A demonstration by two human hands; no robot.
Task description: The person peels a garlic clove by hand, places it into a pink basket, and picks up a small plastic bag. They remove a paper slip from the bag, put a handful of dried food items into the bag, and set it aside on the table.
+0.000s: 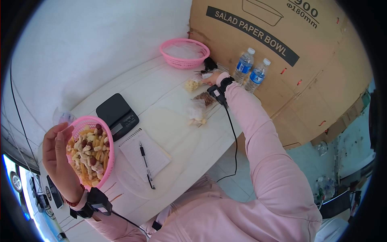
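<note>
My left hand [59,155] is raised over the left rim of a pink basket [111,155] full of mixed snacks [90,151], its fingers bent and close together. What it holds, if anything, is too small to make out. At the far side of the table, my right hand [212,78] reaches to a clear plastic bag [193,84] with pale pieces in it, fingers closed at the bag's upper end. Just nearer lie a bag of brown pieces [204,99] and another bag of pale pieces [197,113].
A black scale [117,115], a notebook [139,151] and a pen [146,163] lie mid-table. A second pink basket [185,62] holds clear bags. Two water bottles [244,65] [256,75] stand by a large cardboard box [290,84]. A cable hangs from my right wrist.
</note>
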